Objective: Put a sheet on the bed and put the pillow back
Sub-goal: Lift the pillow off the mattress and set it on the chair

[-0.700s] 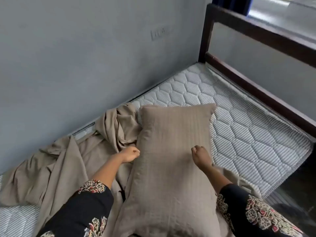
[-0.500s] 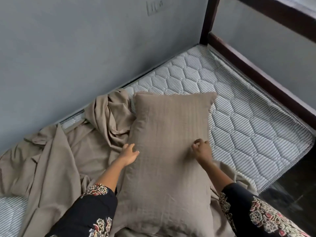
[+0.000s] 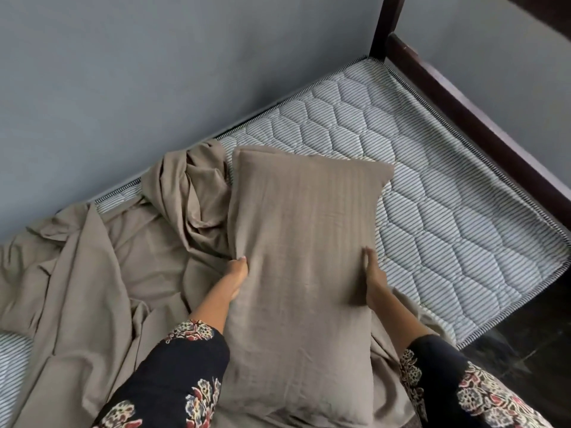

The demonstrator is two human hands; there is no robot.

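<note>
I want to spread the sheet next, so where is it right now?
In the head view the sheet lies crumpled on the left of the mattress, along the wall, beside the pillow gripped by the left hand and right hand.

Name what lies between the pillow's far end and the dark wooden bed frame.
Only bare quilted mattress lies between the pillow and the bed frame; the head view shows it.

I see a grey-blue wall (image 3: 154, 72) behind, a dark wooden bed frame (image 3: 463, 125) at right, and dark floor (image 3: 525, 350) below it.
</note>
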